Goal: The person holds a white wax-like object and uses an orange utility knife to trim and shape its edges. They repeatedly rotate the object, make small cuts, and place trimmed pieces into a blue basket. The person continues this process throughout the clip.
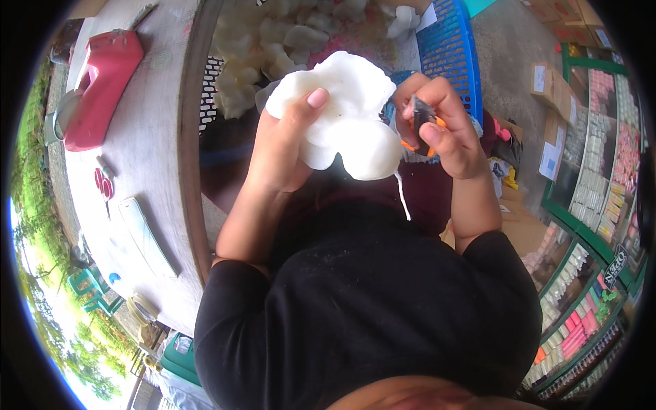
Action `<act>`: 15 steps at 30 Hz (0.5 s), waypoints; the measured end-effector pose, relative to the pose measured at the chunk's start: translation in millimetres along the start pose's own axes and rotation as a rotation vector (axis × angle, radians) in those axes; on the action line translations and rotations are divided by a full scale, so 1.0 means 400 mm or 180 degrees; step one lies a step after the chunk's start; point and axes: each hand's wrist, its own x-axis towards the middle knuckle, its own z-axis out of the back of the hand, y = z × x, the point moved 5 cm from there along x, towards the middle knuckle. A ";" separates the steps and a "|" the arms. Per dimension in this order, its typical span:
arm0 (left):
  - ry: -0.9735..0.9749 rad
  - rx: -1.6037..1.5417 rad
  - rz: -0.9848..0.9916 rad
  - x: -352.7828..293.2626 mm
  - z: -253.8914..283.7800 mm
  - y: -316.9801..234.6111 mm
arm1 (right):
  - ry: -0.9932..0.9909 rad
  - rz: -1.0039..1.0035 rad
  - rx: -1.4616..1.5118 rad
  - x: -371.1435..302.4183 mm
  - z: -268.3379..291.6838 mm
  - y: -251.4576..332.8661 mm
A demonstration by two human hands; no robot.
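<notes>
My left hand [287, 137] grips a broad, uneven white wax piece [352, 92], with the thumb lying across its upper face. At its lower side sits a smooth, rounded white wax candle [371, 149]; a pale wick [403, 198] hangs from it. Whether the two are joined I cannot tell. Close to the right edge of the wax, my right hand [454, 130] is closed around a small dark tool with orange parts [424, 113]. Its kind is not clear, since the fingers hide much of it. Tool and wax look slightly apart.
Beyond my hands, a heap of wax scraps [273, 58] lies beside a blue plastic basket [451, 48]. The wooden table [164, 123] at left bears a pink tape dispenser [106, 89], red-handled scissors [104, 183] and a phone [147, 236]. Green-framed shelves [574, 225] stand at right.
</notes>
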 end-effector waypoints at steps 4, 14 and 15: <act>0.0025 -0.0034 -0.0122 -0.032 -0.021 -0.014 | 0.0067 0.0800 -0.1253 0.010 -0.025 0.035; 0.0180 -0.0023 -0.0331 -0.061 -0.035 -0.023 | -0.0631 0.1251 -0.2275 -0.002 -0.072 0.023; 0.0168 -0.0006 -0.0373 -0.062 -0.034 -0.024 | -0.0580 0.1239 -0.2251 -0.004 -0.073 0.018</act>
